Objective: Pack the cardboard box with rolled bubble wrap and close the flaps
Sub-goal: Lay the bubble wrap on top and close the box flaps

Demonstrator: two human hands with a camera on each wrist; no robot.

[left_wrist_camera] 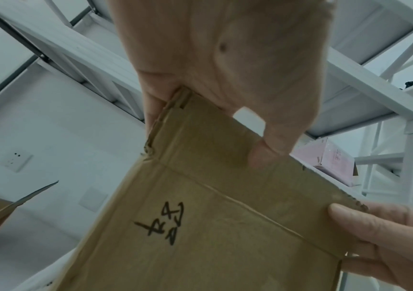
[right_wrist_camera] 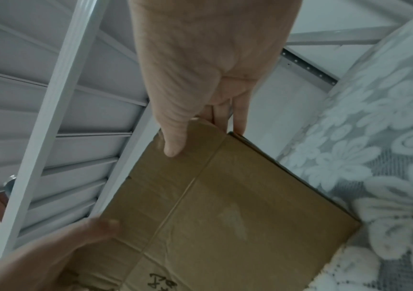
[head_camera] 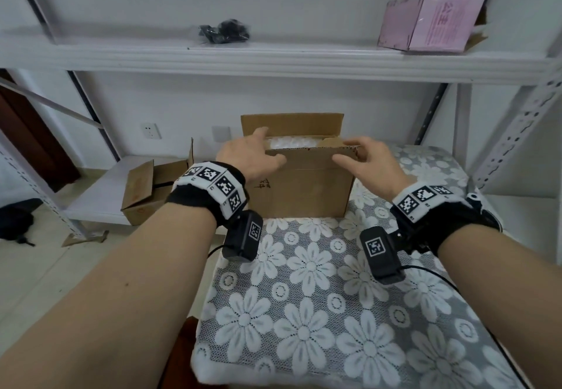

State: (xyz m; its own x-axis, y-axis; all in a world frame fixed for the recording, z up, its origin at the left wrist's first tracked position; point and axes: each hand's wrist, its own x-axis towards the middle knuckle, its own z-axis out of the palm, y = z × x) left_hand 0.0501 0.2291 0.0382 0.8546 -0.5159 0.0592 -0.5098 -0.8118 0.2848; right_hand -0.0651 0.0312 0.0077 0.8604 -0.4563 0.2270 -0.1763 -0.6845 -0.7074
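Observation:
A brown cardboard box (head_camera: pixel 304 194) stands at the far end of the table on a flowered lace cloth (head_camera: pixel 304 297). White bubble wrap (head_camera: pixel 292 142) shows inside its open top. The far flap (head_camera: pixel 292 124) stands upright. My left hand (head_camera: pixel 252 154) pinches the left end of the near flap (head_camera: pixel 307 157), thumb on the outside, fingers over the edge; in the left wrist view the thumb (left_wrist_camera: pixel 260 155) presses the cardboard (left_wrist_camera: pixel 200 226). My right hand (head_camera: pixel 365 157) pinches the flap's right end the same way, with its thumb (right_wrist_camera: pixel 173 149) on the box (right_wrist_camera: pixel 225 206).
A smaller open cardboard box (head_camera: pixel 152 194) sits on the low shelf to the left. On the upper shelf lie a pink box (head_camera: pixel 431 22) and a black bagged item (head_camera: pixel 225 31). A perforated shelf upright (head_camera: pixel 517 133) stands close on the right. A black bag (head_camera: pixel 15 221) lies on the floor.

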